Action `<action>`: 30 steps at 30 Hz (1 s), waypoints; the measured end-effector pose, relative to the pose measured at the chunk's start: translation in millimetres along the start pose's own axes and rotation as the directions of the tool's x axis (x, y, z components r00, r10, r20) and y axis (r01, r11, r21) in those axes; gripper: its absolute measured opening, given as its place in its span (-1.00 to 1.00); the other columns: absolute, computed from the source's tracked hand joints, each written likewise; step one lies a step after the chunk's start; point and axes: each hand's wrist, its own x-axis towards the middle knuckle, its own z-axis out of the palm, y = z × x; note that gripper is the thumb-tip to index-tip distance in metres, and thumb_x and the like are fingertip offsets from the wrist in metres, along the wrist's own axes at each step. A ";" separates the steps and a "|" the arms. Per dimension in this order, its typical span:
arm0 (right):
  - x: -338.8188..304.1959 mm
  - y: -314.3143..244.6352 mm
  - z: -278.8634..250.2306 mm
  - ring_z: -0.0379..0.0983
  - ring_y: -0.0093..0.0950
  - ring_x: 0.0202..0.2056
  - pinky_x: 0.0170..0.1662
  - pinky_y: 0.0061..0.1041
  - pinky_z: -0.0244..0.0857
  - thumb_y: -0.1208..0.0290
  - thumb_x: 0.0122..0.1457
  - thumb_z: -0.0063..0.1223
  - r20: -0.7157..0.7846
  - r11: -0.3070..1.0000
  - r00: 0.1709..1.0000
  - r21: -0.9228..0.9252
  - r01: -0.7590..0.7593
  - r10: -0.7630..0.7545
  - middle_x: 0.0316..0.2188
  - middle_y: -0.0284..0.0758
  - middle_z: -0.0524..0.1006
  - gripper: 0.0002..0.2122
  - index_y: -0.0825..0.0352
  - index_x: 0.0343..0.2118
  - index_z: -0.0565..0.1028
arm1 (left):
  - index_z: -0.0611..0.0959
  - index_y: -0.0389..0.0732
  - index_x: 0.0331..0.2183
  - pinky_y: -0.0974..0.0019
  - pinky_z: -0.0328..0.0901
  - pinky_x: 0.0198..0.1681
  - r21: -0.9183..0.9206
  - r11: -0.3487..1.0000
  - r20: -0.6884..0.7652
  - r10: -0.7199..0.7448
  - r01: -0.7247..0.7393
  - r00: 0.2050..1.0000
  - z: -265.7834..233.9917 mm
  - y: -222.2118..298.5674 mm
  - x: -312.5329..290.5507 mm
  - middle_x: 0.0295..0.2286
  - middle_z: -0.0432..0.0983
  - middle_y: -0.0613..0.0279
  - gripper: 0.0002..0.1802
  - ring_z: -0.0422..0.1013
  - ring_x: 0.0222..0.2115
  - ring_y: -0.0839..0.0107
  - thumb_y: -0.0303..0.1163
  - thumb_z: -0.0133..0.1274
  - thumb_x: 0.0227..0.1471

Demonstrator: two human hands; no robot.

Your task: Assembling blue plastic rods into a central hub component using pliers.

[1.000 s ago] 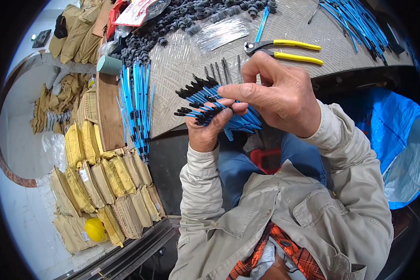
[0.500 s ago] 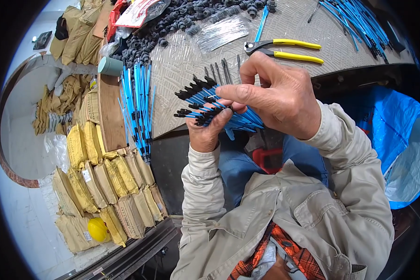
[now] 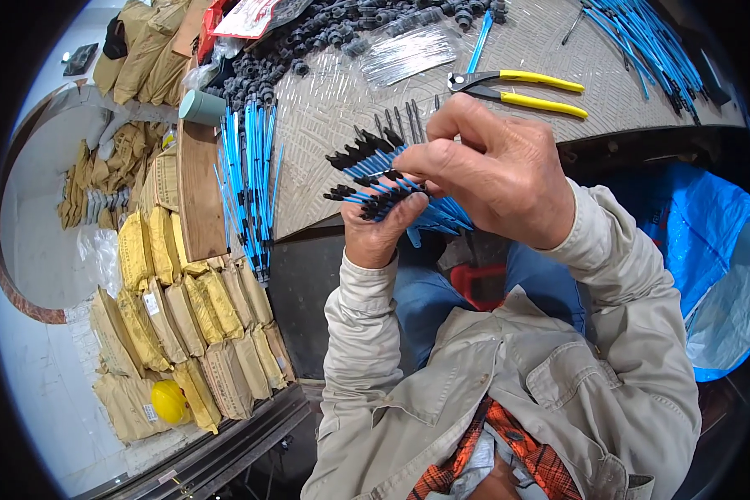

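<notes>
Nudged slightly rightward, my left hand (image 3: 372, 235), fingers clamped around a bundle of slim blue, black-tipped rods (image 3: 372, 167) before the grey patterned bench (image 3: 308, 171), eases my right hand's (image 3: 502, 177) reach; its pinch I cannot tell.

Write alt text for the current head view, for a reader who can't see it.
The left hand grips a bundle of thin blue rods with black tips, the right hand close against it. Beyond, on a patterned tabletop, lie yellow-handled pliers, dark fittings and more blue rods; yellow and tan packages are stacked at left.
</notes>
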 end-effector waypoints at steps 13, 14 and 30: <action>2.8 -2.2 2.8 0.18 -0.60 -0.66 -0.65 -0.69 0.07 0.66 -0.15 0.07 0.005 0.997 1.000 0.077 -0.002 0.002 -0.53 -0.35 0.32 -0.86 0.35 -0.45 0.49 | 0.55 -0.34 -0.51 0.37 0.35 -0.31 -0.090 0.996 0.071 0.006 0.001 0.997 -10.3 -7.4 0.2 -0.34 0.51 0.05 -0.91 0.45 -0.44 0.32 -0.62 0.15 -0.17; 2.7 -2.8 3.2 0.19 -0.59 -0.65 -0.64 -0.68 0.08 0.66 -0.15 0.07 0.003 0.995 1.000 0.101 -0.013 0.013 -0.53 -0.34 0.33 -0.85 0.36 -0.45 0.49 | 0.54 -0.34 -0.52 0.36 0.36 -0.31 -0.086 0.996 0.081 0.003 0.004 0.997 -11.2 -7.3 -0.2 -0.35 0.51 0.05 -0.91 0.45 -0.43 0.31 -0.62 0.15 -0.17; -7.3 -1.5 11.0 0.22 -0.53 -0.61 -0.57 -0.64 0.13 0.68 -0.16 0.06 -0.009 0.971 0.995 0.219 -0.099 0.104 -0.48 -0.30 0.35 -0.82 0.38 -0.41 0.45 | 0.59 -0.37 -0.40 0.47 0.35 -0.33 -0.042 0.998 0.099 -0.042 0.046 0.994 -8.1 -3.4 -0.4 -0.43 0.53 0.12 -0.85 0.47 -0.43 0.38 -0.55 0.14 -0.13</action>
